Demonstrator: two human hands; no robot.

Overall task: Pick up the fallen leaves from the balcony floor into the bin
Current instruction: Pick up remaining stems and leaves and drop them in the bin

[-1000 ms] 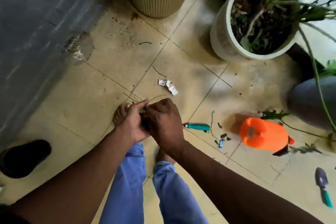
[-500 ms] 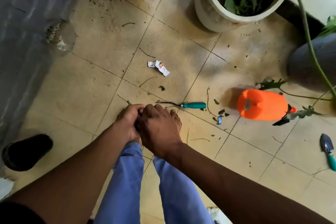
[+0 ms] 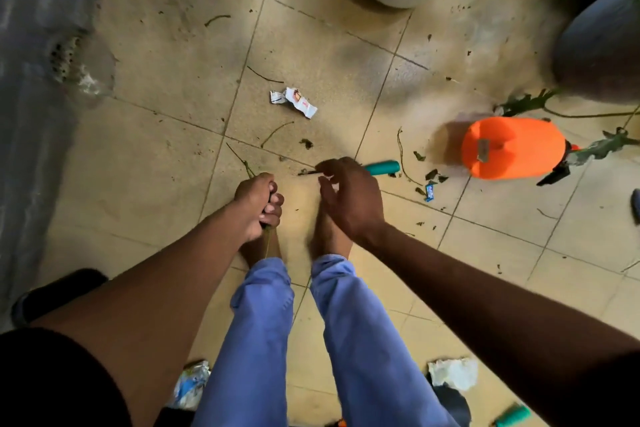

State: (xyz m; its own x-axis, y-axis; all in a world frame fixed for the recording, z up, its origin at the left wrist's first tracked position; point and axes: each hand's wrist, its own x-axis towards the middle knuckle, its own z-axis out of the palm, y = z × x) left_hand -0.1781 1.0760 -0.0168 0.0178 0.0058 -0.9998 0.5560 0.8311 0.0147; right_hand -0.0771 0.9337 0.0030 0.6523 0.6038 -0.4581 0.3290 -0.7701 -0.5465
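Gathering step: left hand (image 3: 258,206) grips collected stems (image 3: 267,246); right hand (image 3: 349,198), fingers loosely spread and empty, hovers over the floor (image 3: 156,156). Next move, by judgement: pinch the thin twig (image 3: 275,132) just beyond.

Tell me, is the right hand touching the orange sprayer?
Apart. The head view shows the right hand near the feet, with bare floor tiles and scattered leaf bits between it and the orange sprayer.
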